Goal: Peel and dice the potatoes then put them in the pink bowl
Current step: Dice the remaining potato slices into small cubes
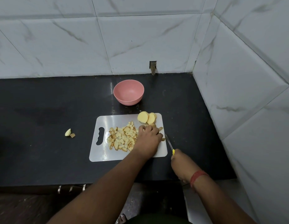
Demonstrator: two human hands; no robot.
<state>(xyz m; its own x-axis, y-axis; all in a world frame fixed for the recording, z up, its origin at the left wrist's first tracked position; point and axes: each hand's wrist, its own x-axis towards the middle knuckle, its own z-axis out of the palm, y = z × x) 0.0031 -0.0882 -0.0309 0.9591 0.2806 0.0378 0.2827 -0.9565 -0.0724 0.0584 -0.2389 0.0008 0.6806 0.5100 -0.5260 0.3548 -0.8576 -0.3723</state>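
Note:
A white cutting board (108, 154) lies on the black counter. A heap of diced potato (122, 137) covers its middle, and thick potato slices (147, 118) lean together at its far right corner. My left hand (149, 138) is curled over some potato pieces near the board's right edge, most of them hidden under the fingers. My right hand (181, 164) grips a yellow-handled knife (169, 143), its blade pointing toward the left hand at the board's right edge. The pink bowl (128, 92) stands empty behind the board.
Two potato scraps (69, 133) lie on the black counter (43, 118) left of the board. Tiled walls close the back and the right side. The counter's front edge runs just below the board, with drawer handles (71, 189) beneath.

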